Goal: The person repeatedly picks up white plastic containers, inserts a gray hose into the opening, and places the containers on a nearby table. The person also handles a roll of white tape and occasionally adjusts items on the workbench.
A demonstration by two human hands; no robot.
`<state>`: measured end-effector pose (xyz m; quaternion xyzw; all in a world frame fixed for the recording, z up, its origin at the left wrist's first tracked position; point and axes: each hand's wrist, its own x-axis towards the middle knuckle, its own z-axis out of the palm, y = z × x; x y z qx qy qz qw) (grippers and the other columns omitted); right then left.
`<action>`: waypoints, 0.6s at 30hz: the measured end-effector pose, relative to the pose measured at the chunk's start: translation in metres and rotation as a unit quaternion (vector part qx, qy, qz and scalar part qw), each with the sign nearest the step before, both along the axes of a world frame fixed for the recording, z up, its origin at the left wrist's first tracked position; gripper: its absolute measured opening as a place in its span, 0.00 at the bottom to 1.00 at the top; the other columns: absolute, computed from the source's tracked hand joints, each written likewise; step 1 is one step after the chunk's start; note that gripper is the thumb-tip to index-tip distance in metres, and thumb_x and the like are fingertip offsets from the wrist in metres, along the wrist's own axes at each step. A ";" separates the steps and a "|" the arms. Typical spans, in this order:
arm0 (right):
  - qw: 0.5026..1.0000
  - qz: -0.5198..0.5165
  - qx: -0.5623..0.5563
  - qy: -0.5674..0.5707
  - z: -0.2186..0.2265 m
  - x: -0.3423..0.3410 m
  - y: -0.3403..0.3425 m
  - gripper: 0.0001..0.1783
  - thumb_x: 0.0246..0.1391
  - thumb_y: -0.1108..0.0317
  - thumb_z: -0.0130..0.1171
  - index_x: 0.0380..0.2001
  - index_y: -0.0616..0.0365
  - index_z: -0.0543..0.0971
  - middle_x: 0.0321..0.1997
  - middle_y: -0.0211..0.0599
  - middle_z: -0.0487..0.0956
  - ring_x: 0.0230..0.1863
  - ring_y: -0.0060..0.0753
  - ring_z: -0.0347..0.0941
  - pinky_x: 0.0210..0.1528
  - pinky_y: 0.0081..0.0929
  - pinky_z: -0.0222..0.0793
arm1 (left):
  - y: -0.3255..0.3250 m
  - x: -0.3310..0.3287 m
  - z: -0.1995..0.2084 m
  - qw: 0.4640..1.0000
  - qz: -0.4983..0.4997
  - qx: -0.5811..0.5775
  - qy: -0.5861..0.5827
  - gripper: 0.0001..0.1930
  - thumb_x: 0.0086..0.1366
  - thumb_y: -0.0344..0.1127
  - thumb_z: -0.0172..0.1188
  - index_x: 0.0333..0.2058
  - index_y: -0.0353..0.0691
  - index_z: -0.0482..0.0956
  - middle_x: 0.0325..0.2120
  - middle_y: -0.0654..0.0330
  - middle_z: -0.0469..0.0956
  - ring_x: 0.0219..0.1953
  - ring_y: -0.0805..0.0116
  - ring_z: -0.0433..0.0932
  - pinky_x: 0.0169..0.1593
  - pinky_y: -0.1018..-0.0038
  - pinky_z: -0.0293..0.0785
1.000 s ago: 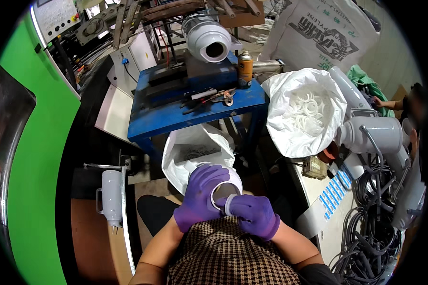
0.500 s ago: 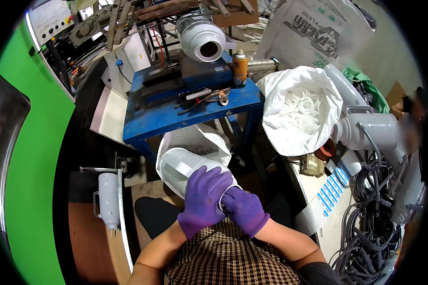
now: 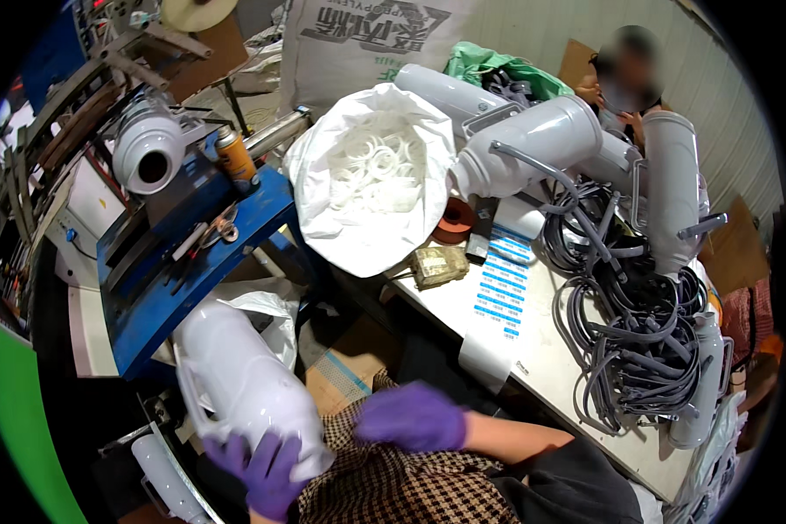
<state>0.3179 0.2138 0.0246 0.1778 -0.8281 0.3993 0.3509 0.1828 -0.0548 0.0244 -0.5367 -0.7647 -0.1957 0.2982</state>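
My left hand (image 3: pixel 266 472), in a purple glove, wraps round the narrow shoulder end of a light grey plastic jug casing (image 3: pixel 244 375). This casing lies tilted across my left side, its wide end toward the blue stand and its side handle (image 3: pixel 196 384) on the left. My right hand (image 3: pixel 413 417), gloved in purple too, is over my lap, apart from the casing. Motion smears its fingers, so whether it is open or holds something does not show. Behind the casing, a crumpled white bag (image 3: pixel 271 314) sits below the stand.
The blue stand (image 3: pixel 262 214) bears a spray can (image 3: pixel 236 159), hand tools and a grey jug (image 3: pixel 148 144). A white sack (image 3: pixel 310 192) contains pale rings. On the right table (image 3: pixel 533 384) lie blue labels (image 3: pixel 502 288), grey straps (image 3: pixel 629 349) and jug casings. Another person (image 3: pixel 629 79) is at the back right.
My view has swung right. The casing, earlier partly in the white bag, is now up and turned at my left. My right hand has left its rim and moved right.
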 end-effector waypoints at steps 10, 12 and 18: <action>0.814 -0.548 0.025 -0.193 -0.088 0.150 0.146 0.12 0.44 0.66 0.74 0.36 0.54 0.87 0.36 0.40 0.82 0.43 0.46 0.77 0.42 0.40 0.74 | 0.057 0.025 -0.016 0.959 -0.207 -0.099 -0.166 0.27 0.60 0.47 0.72 0.57 0.55 0.78 0.51 0.72 0.81 0.55 0.72 0.76 0.62 0.50 0.68; 0.797 -0.573 0.022 -0.188 -0.087 0.146 0.147 0.09 0.44 0.67 0.74 0.29 0.54 0.85 0.33 0.38 0.81 0.36 0.46 0.76 0.36 0.40 0.71 | 0.089 0.012 -0.011 0.959 -0.252 -0.128 -0.012 0.22 0.64 0.45 0.65 0.56 0.74 0.78 0.54 0.83 0.78 0.56 0.76 0.74 0.60 0.53 0.66; 0.849 -0.521 0.063 -0.061 -0.047 0.123 0.131 0.10 0.41 0.72 0.74 0.27 0.55 0.81 0.30 0.38 0.77 0.36 0.43 0.75 0.38 0.39 0.71 | 0.107 -0.008 -0.052 0.952 -0.272 -0.103 0.091 0.20 0.59 0.44 0.66 0.48 0.82 0.80 0.54 0.90 0.75 0.53 0.77 0.70 0.60 0.58 0.66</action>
